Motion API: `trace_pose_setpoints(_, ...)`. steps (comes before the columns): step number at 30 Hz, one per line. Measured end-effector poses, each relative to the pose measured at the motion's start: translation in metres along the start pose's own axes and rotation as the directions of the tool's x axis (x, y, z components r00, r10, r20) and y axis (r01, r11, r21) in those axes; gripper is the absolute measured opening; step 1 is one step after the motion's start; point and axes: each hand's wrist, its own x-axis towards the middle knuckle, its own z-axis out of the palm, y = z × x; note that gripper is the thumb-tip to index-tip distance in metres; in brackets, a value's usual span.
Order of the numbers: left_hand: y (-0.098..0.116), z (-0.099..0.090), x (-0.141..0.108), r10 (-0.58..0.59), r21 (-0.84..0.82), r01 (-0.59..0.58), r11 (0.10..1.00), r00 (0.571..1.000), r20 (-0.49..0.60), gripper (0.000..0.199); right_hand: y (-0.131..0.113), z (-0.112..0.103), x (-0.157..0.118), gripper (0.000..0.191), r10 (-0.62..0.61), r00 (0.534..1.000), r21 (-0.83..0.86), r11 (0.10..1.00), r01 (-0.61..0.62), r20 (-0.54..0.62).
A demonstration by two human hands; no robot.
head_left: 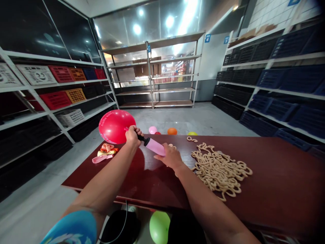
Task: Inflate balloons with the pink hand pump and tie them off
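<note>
A pink balloon hand pump (155, 146) with a black end is held above the table between my two hands. My left hand (133, 136) is closed around the black end of the pump, next to the neck of a large inflated red balloon (116, 126) with pale lettering. The neck is mostly covered by my fingers. My right hand (172, 156) wraps the pink barrel at its other end. On the table to the left lies a small pile of flat, uninflated balloons (105, 153) in pink, yellow and orange.
A heap of beige, curvy rings (220, 169) covers the right middle of the brown table (274, 176). Beyond its far edge, an orange balloon (172, 131) and several others are on the floor. A green balloon (159, 227) is below the near edge. Shelves with crates flank both sides.
</note>
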Motion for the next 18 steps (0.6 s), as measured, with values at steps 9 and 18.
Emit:
trace_pose_setpoints(9,-0.049,-0.013,-0.025,-0.161,-0.183,0.161,0.97,0.987,0.016,0.015,-0.026,-0.031,-0.014,0.05,-0.362,0.926,-0.1,0.931,0.352,-0.109)
trace_pose_setpoints(18,-0.069,-0.057,0.015,-0.088,0.165,0.144,0.976,0.948,-0.307,0.01,0.013,-0.04,-0.01,0.04,-0.067,0.995,-0.165,0.983,0.079,0.072)
